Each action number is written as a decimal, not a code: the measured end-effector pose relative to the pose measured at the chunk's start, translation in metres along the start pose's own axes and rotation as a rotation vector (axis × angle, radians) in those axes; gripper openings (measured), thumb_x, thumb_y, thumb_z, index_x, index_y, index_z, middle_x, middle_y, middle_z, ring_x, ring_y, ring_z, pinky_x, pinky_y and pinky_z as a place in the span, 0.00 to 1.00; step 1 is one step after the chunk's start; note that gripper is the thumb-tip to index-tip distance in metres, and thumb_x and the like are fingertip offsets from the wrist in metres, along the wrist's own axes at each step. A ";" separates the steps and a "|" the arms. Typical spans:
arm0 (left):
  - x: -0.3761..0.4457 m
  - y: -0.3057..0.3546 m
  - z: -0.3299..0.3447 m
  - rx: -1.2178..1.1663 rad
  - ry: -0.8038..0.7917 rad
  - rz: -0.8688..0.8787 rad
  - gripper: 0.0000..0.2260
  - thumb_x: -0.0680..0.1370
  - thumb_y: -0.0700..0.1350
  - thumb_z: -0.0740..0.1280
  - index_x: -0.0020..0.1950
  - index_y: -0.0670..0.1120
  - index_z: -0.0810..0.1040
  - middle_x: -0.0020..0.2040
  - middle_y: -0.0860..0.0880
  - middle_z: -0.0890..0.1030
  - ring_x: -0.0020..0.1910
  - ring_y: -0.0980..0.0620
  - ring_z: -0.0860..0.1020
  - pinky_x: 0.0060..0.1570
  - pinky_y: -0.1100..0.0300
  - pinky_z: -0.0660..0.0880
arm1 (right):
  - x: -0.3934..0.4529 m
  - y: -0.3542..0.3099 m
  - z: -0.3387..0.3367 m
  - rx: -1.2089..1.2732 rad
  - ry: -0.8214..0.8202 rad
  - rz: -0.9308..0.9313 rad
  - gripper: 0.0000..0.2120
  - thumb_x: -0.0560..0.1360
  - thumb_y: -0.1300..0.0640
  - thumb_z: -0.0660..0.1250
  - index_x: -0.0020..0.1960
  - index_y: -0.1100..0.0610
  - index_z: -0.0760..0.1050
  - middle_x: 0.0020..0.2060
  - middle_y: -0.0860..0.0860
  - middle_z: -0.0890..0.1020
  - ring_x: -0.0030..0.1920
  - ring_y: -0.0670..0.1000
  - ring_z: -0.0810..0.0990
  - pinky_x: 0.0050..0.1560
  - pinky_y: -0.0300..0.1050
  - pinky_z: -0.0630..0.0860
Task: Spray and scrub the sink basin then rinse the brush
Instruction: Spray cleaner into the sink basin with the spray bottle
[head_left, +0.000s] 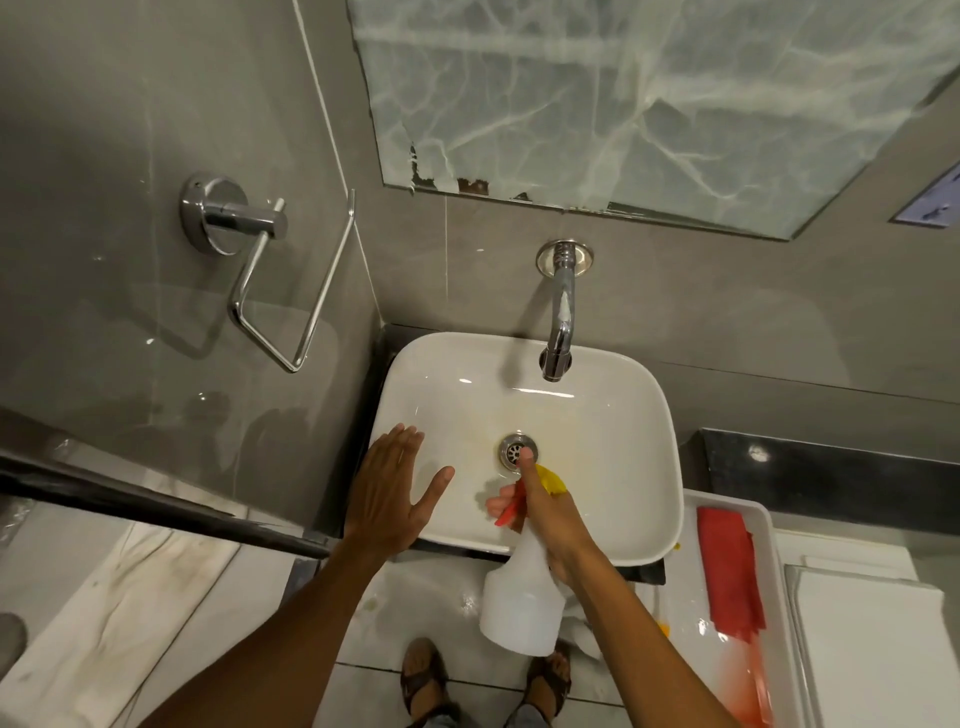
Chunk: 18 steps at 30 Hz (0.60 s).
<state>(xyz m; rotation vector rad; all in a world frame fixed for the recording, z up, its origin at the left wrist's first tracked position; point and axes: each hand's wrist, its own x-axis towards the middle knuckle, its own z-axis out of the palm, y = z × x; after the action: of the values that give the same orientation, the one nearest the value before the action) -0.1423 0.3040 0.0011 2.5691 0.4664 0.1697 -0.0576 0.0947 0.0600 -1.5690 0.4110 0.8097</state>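
Note:
The white sink basin (597, 415) sits below a chrome wall tap (560, 322), with a metal drain (517, 450) in its middle. My right hand (545, 514) grips a white spray bottle (519, 597) with a red trigger and yellow nozzle, aimed into the basin near the drain. My left hand (395, 488) hovers flat over the basin's left rim, fingers spread, holding nothing. No brush can be made out with certainty.
A white tray (769, 530) to the right holds a red cloth (730, 571) and a blurred red item. A chrome towel holder (249, 249) hangs on the left wall. A mirror (649, 104) is above the tap. My sandalled feet stand on the tiled floor below.

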 end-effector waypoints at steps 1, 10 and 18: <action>0.000 0.000 0.000 0.001 0.001 0.002 0.36 0.81 0.69 0.58 0.79 0.45 0.73 0.80 0.44 0.73 0.80 0.41 0.71 0.79 0.40 0.68 | 0.001 0.001 0.004 -0.002 0.017 0.002 0.27 0.82 0.34 0.66 0.43 0.59 0.79 0.38 0.63 0.88 0.34 0.54 0.88 0.44 0.48 0.88; 0.000 -0.002 -0.001 0.017 -0.004 0.009 0.40 0.82 0.72 0.52 0.84 0.44 0.64 0.85 0.45 0.64 0.84 0.43 0.64 0.82 0.43 0.65 | -0.002 -0.002 0.027 0.014 -0.015 -0.051 0.18 0.86 0.45 0.67 0.46 0.59 0.80 0.42 0.69 0.87 0.37 0.53 0.87 0.44 0.43 0.86; 0.000 0.003 -0.008 -0.008 -0.047 -0.018 0.43 0.81 0.74 0.48 0.86 0.45 0.59 0.87 0.45 0.60 0.86 0.43 0.60 0.83 0.43 0.62 | -0.006 -0.011 0.027 0.073 -0.007 -0.039 0.17 0.85 0.44 0.68 0.49 0.57 0.84 0.40 0.54 0.90 0.47 0.56 0.92 0.56 0.50 0.87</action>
<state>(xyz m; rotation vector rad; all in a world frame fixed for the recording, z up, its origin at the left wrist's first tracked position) -0.1434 0.3053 0.0099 2.5540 0.4704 0.1040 -0.0620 0.1218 0.0722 -1.5015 0.3991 0.7623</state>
